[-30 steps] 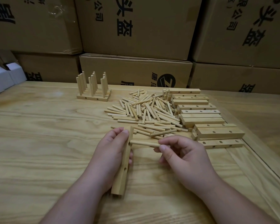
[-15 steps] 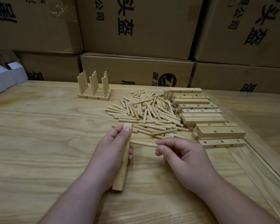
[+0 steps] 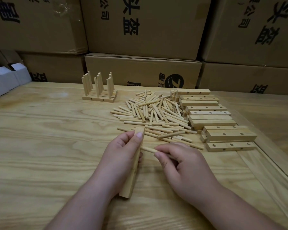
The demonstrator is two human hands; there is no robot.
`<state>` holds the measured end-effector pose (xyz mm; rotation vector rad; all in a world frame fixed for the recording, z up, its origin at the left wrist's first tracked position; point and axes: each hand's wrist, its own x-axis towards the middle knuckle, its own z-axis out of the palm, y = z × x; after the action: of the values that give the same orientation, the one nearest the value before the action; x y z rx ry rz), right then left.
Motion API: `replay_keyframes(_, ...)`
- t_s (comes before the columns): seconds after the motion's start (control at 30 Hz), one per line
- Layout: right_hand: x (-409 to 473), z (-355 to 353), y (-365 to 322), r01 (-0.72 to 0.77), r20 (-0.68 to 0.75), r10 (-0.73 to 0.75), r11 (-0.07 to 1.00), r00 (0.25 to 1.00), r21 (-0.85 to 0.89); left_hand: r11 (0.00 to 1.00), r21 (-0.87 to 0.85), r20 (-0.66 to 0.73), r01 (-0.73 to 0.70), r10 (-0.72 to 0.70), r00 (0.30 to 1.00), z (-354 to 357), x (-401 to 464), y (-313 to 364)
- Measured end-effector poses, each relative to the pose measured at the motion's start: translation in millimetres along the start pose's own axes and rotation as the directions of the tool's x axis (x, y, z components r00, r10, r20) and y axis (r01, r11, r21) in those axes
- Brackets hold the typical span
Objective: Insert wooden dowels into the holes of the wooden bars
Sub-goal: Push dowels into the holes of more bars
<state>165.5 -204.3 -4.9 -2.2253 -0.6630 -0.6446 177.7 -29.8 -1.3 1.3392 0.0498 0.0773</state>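
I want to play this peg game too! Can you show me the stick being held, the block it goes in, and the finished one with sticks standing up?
dowel (image 3: pixel 148 149), head view, bare middle of the stick.
wooden bar (image 3: pixel 129 181), head view, lower side face.
finished bars (image 3: pixel 98 98), head view, front base edge.

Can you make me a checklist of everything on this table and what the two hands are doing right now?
Surface: wooden table, bare pale grain at left.
Job's things: held bar on edge; dowel lying sideways, its tip at the bar's side. Loose dowel pile. Stack of drilled bars. Finished bars with upright dowels.
Clutter: white boxes at the left edge.
Grippers: left hand grips the bar; right hand pinches the dowel in its fingers.
Cables: nothing seen.
Surroundings: stacked cardboard cartons with printed characters.
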Motion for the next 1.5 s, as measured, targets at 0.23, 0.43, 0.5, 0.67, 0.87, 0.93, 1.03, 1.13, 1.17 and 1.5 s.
replay_keyframes(0.23,2.1,4.3,-1.9,-0.085,-0.021,0.087,0.992,0.996,0.094,1.0,-0.003,0.068,-0.005,0.005,0.998,0.4,-4.2,3.4)
replay_keyframes(0.43,0.7,5.3,-2.7,-0.101,-0.031,0.106,0.986,0.994,0.13,0.998,0.045,0.105,-0.04,0.035,0.994,0.3,-7.0,4.0)
replay_keyframes(0.5,0.3,8.4,-6.8,-0.079,-0.058,0.085,0.991,0.995,0.108,0.999,0.031,0.08,-0.039,0.036,0.996,0.1,-6.7,4.3)
replay_keyframes(0.67,2.2,3.1,-2.6,-0.111,-0.005,0.113,0.98,0.994,0.167,0.999,0.038,0.137,-0.034,0.029,0.99,-0.9,-8.2,5.1)
replay_keyframes(0.87,3.4,3.2,-7.1,-0.102,-0.013,0.105,0.985,0.994,0.139,0.993,0.071,0.065,-0.098,0.093,0.994,3.8,-9.1,1.3)
replay_keyframes(0.93,7.8,-3.0,-7.1,-0.107,0.016,0.106,0.985,0.994,0.137,0.992,0.067,0.039,-0.104,0.101,0.994,6.5,-10.3,0.2)
replay_keyframes(1.03,13.3,-15.8,-3.0,-0.097,0.043,0.092,0.988,0.995,0.116,0.998,0.055,0.041,-0.04,0.038,0.998,9.3,-11.0,0.4)
replay_keyframes(1.13,12.6,-22.6,2.3,-0.106,0.0,0.107,0.99,0.994,0.097,0.996,0.083,0.104,0.013,-0.021,0.994,10.4,-10.9,-0.3)
replay_keyframes(1.17,11.5,-22.8,3.0,-0.102,-0.002,0.102,0.992,0.995,0.081,0.997,0.073,0.113,0.017,-0.026,0.993,10.7,-11.8,0.5)
replay_keyframes(1.5,9.1,-14.7,0.8,-0.081,0.018,0.08,0.993,0.997,0.081,0.942,0.319,0.076,-0.108,0.089,0.993,10.0,-15.9,-3.3)
